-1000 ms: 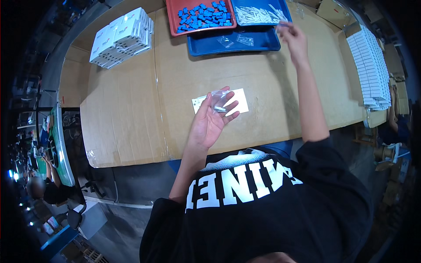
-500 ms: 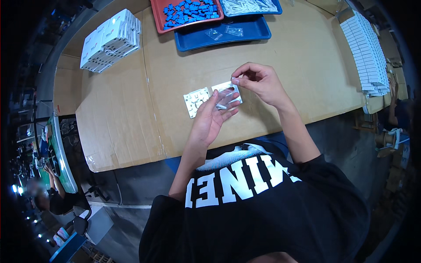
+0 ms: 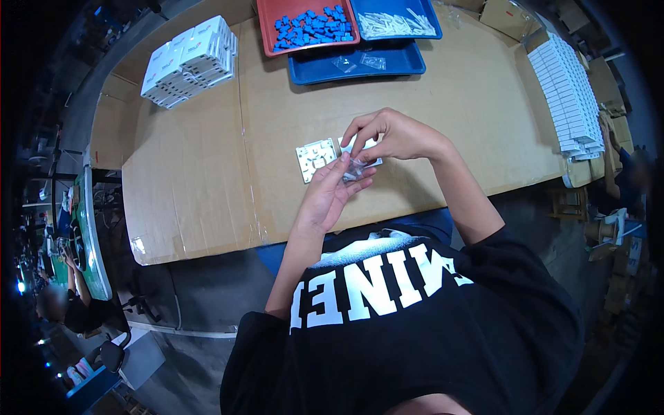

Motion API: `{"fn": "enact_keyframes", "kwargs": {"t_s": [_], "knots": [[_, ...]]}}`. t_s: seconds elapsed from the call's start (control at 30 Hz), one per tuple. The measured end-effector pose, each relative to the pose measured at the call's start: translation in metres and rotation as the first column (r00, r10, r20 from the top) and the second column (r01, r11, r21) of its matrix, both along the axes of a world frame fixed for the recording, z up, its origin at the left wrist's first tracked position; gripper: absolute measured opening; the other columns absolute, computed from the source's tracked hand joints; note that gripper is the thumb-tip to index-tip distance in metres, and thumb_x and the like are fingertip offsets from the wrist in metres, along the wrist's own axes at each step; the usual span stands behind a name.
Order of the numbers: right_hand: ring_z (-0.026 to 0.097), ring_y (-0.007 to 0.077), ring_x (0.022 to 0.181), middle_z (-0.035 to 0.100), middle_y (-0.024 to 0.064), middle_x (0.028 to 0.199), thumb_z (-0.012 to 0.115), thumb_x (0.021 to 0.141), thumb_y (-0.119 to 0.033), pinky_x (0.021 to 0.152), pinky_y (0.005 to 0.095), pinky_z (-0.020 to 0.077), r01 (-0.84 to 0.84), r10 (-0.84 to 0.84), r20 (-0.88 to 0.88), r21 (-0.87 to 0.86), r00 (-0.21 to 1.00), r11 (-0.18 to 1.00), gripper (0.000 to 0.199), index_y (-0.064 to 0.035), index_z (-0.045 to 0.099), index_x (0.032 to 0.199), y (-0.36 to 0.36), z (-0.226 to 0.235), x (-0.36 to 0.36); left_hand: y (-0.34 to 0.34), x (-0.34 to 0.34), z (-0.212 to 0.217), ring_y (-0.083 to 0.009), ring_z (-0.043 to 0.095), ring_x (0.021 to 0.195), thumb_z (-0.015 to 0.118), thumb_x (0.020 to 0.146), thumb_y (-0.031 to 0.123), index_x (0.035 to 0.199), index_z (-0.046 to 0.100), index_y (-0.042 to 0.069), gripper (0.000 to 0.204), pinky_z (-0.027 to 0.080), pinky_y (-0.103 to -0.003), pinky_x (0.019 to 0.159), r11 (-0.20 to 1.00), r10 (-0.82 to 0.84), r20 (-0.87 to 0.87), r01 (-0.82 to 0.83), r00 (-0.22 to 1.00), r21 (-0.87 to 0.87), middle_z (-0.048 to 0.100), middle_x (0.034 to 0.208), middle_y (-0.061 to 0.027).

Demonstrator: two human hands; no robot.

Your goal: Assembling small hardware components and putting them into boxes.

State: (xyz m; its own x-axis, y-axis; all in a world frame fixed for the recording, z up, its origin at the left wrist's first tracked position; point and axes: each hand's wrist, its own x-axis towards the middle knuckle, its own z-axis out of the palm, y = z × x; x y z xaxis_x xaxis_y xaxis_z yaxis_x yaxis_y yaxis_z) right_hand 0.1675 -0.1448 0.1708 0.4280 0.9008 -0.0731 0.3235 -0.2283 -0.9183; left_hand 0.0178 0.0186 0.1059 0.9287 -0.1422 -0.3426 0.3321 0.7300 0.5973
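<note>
A small clear plastic bag with something whitish inside rests in my left hand, held between the thumb and fingers. My right hand arches over it from the right, its fingertips pinched together at the bag's upper edge. Beneath and behind my hands, two square white plastic plates lie on the cardboard tabletop. The left white plate shows raised moulded shapes. Most of the right white plate is hidden by my fingers.
Beyond my hands stand a red tray of blue plastic parts, a blue tray of white plugs and a lower blue tray with small clear bags. Stacked white plates stand far left, a tall white stack far right.
My right hand has come down and left onto the bag, its fingertips meeting my left hand. The bag looks more bunched up. The whole view has shifted slightly.
</note>
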Motion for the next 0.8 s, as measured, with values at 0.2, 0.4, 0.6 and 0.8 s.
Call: {"fn": "enact_keyframes", "kwargs": {"t_s": [0.2,0.4,0.6,0.8], "knots": [[0.066,0.0163,0.097,0.075,0.0046,0.116,0.080,0.086,-0.017,0.083,0.0327,0.0482,-0.046,0.046,0.051,0.001,0.998,0.999,0.016,-0.0074,0.082,0.098,-0.001,0.016,-0.011,0.002,-0.011,0.001,-0.0308,0.069,0.115,0.046,0.111,0.039,0.136,0.055,-0.001,0.048,0.059,-0.042,0.098,1.000,0.008,0.059,-0.006,0.998,-0.027,0.068,0.124,-0.0167],[0.067,0.0171,0.096,0.075,0.0064,0.115,0.071,0.098,-0.022,0.080,0.0334,0.0513,0.006,-0.008,0.080,0.022,0.997,1.000,0.023,-0.0036,0.078,0.110,-0.004,0.028,-0.031,0.000,-0.020,0.009,-0.0302,0.068,0.115,0.044,0.111,0.045,0.137,0.054,0.000,0.053,0.057,-0.042,0.099,1.000,0.004,0.087,-0.006,0.996,0.023,0.068,0.125,-0.0170],[0.068,0.0209,0.099,0.073,0.0114,0.119,0.054,0.109,-0.028,0.091,0.0355,0.0536,-0.109,0.120,0.062,-0.149,0.991,0.983,0.038,0.0057,0.071,0.117,0.006,0.036,-0.052,-0.005,-0.027,0.012,-0.0296,0.069,0.113,0.045,0.110,0.049,0.138,0.054,0.003,0.055,0.057,-0.043,0.099,0.997,0.050,0.094,-0.055,0.994,0.048,0.068,0.124,-0.0152],[0.067,0.0226,0.101,0.072,0.0132,0.119,0.050,0.110,-0.026,0.092,0.0366,0.0523,-0.058,0.059,0.025,-0.047,0.998,0.997,0.038,0.0059,0.069,0.119,-0.005,0.039,-0.050,-0.007,-0.030,0.021,-0.0299,0.070,0.111,0.044,0.111,0.046,0.138,0.054,0.003,0.052,0.056,-0.045,0.100,1.000,0.010,0.145,-0.012,0.989,0.009,0.067,0.125,-0.0142]]}}
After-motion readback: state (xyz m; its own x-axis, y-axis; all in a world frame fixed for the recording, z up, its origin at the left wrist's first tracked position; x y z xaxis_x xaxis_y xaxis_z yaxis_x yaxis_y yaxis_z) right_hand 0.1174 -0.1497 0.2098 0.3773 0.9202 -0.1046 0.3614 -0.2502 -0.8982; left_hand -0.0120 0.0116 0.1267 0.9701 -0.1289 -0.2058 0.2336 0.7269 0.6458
